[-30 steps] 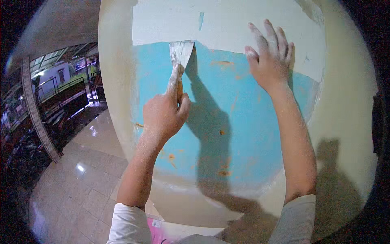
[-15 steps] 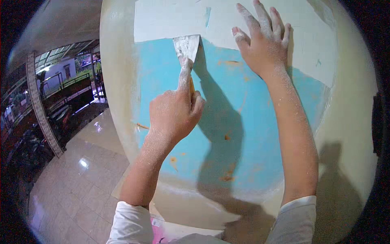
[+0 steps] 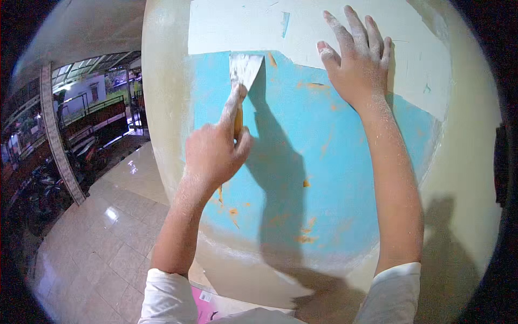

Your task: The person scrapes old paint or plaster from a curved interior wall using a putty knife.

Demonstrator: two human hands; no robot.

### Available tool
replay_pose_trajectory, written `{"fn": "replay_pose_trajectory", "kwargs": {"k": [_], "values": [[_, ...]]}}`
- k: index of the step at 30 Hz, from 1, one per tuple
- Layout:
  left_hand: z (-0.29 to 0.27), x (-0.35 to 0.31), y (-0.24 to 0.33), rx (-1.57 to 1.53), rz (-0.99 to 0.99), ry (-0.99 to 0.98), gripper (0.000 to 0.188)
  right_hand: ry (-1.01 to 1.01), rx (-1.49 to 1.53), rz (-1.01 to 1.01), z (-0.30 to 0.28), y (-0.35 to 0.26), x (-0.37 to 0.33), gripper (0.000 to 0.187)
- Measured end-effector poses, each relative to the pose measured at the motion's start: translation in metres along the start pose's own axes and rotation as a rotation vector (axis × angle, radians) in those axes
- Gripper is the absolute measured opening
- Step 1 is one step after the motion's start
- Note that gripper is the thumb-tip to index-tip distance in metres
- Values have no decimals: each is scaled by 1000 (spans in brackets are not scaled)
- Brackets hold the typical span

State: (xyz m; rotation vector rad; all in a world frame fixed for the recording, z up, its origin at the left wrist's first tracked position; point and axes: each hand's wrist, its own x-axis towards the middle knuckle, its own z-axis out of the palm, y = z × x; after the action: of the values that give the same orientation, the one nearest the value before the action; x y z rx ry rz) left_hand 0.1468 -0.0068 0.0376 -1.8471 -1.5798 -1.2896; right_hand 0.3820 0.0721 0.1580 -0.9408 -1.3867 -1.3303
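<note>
My left hand (image 3: pixel 216 154) is wrapped round the yellowish handle of a putty knife (image 3: pixel 245 67), its index finger stretched along the tool toward the blade. The broad, white-smeared blade lies on the wall at the border between a white layer (image 3: pixel 232 24) above and a blue-painted area (image 3: pixel 340 167) below. Off to the right, my right hand (image 3: pixel 359 70) rests flat with fingers spread, mostly over the white layer. White dust coats both hands and forearms. Orange-brown marks (image 3: pixel 306 237) show through the blue.
Beige wall surface (image 3: pixel 464 162) surrounds the blue area. On the left lies a glossy tiled floor (image 3: pixel 108 237), with a post (image 3: pixel 59 135) and dark railings beyond. Something pink (image 3: pixel 204 308) sits at the bottom edge. My shadow falls across the wall.
My left hand and the putty knife have moved a little left and down along the wall, uncovering an orange mark beside the blade. My right hand keeps its place on the wall; the view has shifted slightly.
</note>
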Motion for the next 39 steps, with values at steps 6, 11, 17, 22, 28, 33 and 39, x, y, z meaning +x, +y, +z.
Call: {"fn": "replay_pose_trajectory", "kwargs": {"k": [6,11,17,22,28,33,39], "values": [[-13,11,-2,-25,-91,-95,73,117,-83,-69,15,15,1,57],[1,1,-9,29,-86,-65,72,128,-73,-70,21,19,-1,56],[-5,15,-20,-5,25,60,70,104,-117,-67,20,20,2,57],[7,6,-15,19,25,17,78,101,-139,-48,18,27,-2,56],[0,20,-25,7,16,33,74,92,-139,-57,21,29,-1,56],[1,25,-37,-52,8,71,71,50,-141,-31,22,27,-4,55],[6,7,-56,127,235,264,77,117,-125,-61,22,33,-2,56]]}}
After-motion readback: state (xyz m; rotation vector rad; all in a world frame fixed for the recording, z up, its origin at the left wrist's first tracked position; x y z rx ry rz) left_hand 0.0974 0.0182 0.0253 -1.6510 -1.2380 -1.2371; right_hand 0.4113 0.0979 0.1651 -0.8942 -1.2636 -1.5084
